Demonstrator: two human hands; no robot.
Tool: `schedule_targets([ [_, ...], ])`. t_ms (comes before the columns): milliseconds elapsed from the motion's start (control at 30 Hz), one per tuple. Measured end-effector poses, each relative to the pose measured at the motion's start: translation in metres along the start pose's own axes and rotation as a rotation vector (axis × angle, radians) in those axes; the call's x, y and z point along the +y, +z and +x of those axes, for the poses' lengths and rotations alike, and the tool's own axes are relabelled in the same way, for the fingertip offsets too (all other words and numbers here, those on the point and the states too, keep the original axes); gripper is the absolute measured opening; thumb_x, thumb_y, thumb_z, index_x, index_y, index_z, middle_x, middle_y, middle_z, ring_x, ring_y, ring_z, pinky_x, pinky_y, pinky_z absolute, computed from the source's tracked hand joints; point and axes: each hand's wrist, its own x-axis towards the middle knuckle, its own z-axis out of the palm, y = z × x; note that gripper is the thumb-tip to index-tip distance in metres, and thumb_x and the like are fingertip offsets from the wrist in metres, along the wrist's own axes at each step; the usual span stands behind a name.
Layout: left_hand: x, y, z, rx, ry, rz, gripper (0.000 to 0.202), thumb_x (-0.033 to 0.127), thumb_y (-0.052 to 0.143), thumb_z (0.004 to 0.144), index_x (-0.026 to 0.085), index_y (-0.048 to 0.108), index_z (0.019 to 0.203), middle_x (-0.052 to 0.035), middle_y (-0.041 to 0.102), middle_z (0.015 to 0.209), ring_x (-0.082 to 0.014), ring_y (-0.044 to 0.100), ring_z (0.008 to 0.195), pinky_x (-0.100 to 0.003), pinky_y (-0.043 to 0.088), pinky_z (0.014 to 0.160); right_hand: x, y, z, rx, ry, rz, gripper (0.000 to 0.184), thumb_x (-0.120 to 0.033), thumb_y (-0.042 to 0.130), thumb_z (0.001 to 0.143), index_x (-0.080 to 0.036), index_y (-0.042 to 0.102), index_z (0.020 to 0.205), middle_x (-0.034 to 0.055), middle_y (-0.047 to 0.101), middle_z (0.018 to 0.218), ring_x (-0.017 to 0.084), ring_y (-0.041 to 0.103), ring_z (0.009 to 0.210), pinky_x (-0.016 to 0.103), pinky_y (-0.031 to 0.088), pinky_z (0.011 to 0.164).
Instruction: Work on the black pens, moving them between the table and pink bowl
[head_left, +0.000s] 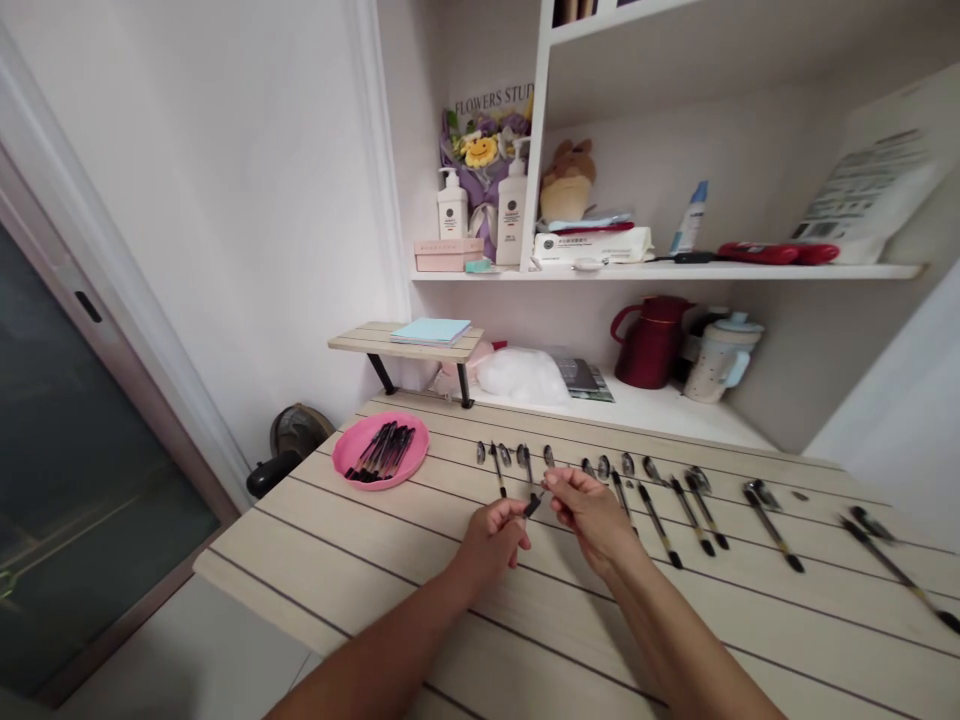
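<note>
My left hand (491,538) is closed, with a black pen (533,504) pinched between thumb and fingertips; only its short dark end shows. Close beside it, my right hand (592,512) has thumb and index finger pressed together near that end. Whatever small thing the right fingertips pinch is too small to make out. Beyond the hands, black-and-gold pens lie in a loose row, among them one pen (658,525) right of my right hand. Small dark, shiny oval pieces (604,467) lie near the pens' far ends. A pink dish (341,462) at the left holds several similar pens (386,450).
The slatted wooden table (360,545) ends at the left near a sliding door. A small raised stand (360,338) carries a blue pad (431,330). Behind are a white plastic bag (525,375), a red jug (651,345) and a lidded cup (716,360). Bottles stand on the shelf (675,271).
</note>
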Motion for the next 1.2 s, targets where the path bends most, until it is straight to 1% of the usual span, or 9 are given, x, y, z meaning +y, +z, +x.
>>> schedule_targets([
  [100, -0.001, 0.003, -0.002, -0.003, 0.017, 0.03, 0.033, 0.025, 0.046, 0.072, 0.013, 0.055, 0.101, 0.0031, 0.054, 0.058, -0.0034, 0.036, 0.036, -0.016, 0.028, 0.037, 0.001, -0.003, -0.003, -0.016, 0.001, -0.012, 0.036, -0.039, 0.075, 0.051, -0.016, 0.059, 0.073, -0.0028, 0.054, 0.055, 0.005, 0.04, 0.042, 0.018, 0.025, 0.037],
  [267, -0.002, 0.003, -0.002, 0.013, 0.035, 0.054, 0.031, 0.024, 0.046, 0.072, 0.013, 0.057, 0.098, 0.0027, 0.055, 0.059, -0.0037, 0.037, 0.036, -0.016, 0.029, 0.038, 0.002, -0.008, -0.004, 0.02, -0.016, -0.029, 0.034, -0.04, 0.073, 0.051, -0.016, 0.058, 0.071, -0.0042, 0.053, 0.054, 0.005, 0.039, 0.041, 0.019, 0.024, 0.037],
  [533, -0.002, 0.002, -0.002, -0.012, 0.035, 0.053, 0.031, 0.027, 0.047, 0.073, 0.013, 0.057, 0.099, 0.0029, 0.055, 0.059, -0.004, 0.037, 0.037, -0.017, 0.029, 0.04, 0.004, -0.003, -0.011, -0.06, 0.04, -0.051, 0.032, -0.038, 0.073, 0.051, -0.016, 0.059, 0.068, -0.0052, 0.05, 0.05, 0.005, 0.038, 0.04, 0.019, 0.024, 0.037],
  [700, -0.002, 0.004, -0.004, 0.02, 0.045, 0.05, 0.031, 0.026, 0.046, 0.073, 0.013, 0.058, 0.098, 0.0021, 0.056, 0.06, -0.0045, 0.037, 0.038, -0.017, 0.029, 0.04, 0.003, -0.004, -0.014, -0.101, 0.087, -0.02, 0.031, -0.037, 0.074, 0.052, -0.015, 0.059, 0.067, -0.0048, 0.049, 0.047, 0.004, 0.036, 0.038, 0.018, 0.023, 0.037],
  [800, -0.002, 0.005, -0.007, 0.077, 0.113, 0.136, 0.03, 0.025, 0.046, 0.073, 0.014, 0.06, 0.098, 0.0, 0.058, 0.064, -0.0067, 0.041, 0.043, -0.018, 0.032, 0.043, 0.002, -0.004, -0.014, -0.096, 0.085, -0.032, 0.032, -0.037, 0.075, 0.05, -0.015, 0.06, 0.066, -0.0038, 0.051, 0.049, 0.005, 0.038, 0.039, 0.018, 0.024, 0.037],
  [900, 0.0, 0.005, -0.011, 0.138, 0.243, 0.267, 0.027, 0.025, 0.048, 0.073, 0.017, 0.064, 0.094, -0.0035, 0.061, 0.071, -0.0126, 0.05, 0.059, -0.022, 0.039, 0.054, 0.003, -0.003, -0.015, -0.072, 0.089, -0.049, 0.033, -0.037, 0.075, 0.049, -0.014, 0.06, 0.067, -0.0039, 0.051, 0.049, 0.005, 0.039, 0.04, 0.018, 0.025, 0.037],
  [1000, 0.003, 0.005, -0.014, 0.179, 0.333, 0.345, 0.026, 0.025, 0.05, 0.073, 0.018, 0.066, 0.093, -0.0054, 0.063, 0.076, -0.0166, 0.052, 0.07, -0.025, 0.041, 0.065, 0.006, -0.002, -0.015, -0.066, 0.066, -0.088, 0.031, -0.038, 0.073, 0.052, -0.014, 0.06, 0.067, -0.0044, 0.05, 0.047, 0.005, 0.039, 0.039, 0.018, 0.025, 0.037],
  [1100, 0.003, 0.005, -0.013, 0.153, 0.304, 0.317, 0.028, 0.027, 0.048, 0.075, 0.018, 0.065, 0.095, -0.0047, 0.061, 0.073, -0.0154, 0.051, 0.065, -0.025, 0.041, 0.063, 0.006, -0.002, -0.015, -0.089, 0.039, -0.111, 0.029, -0.039, 0.071, 0.055, -0.015, 0.058, 0.065, -0.0046, 0.048, 0.045, 0.005, 0.038, 0.039, 0.018, 0.026, 0.037],
  [1200, 0.0, 0.005, -0.011, 0.124, 0.204, 0.212, 0.031, 0.029, 0.046, 0.076, 0.016, 0.062, 0.099, -0.0024, 0.059, 0.067, -0.0114, 0.046, 0.055, -0.021, 0.038, 0.053, 0.002, -0.006, -0.015, -0.123, 0.05, -0.04, 0.032, -0.041, 0.071, 0.057, -0.016, 0.062, 0.075, -0.0011, 0.056, 0.059, 0.007, 0.044, 0.045, 0.019, 0.029, 0.039],
])
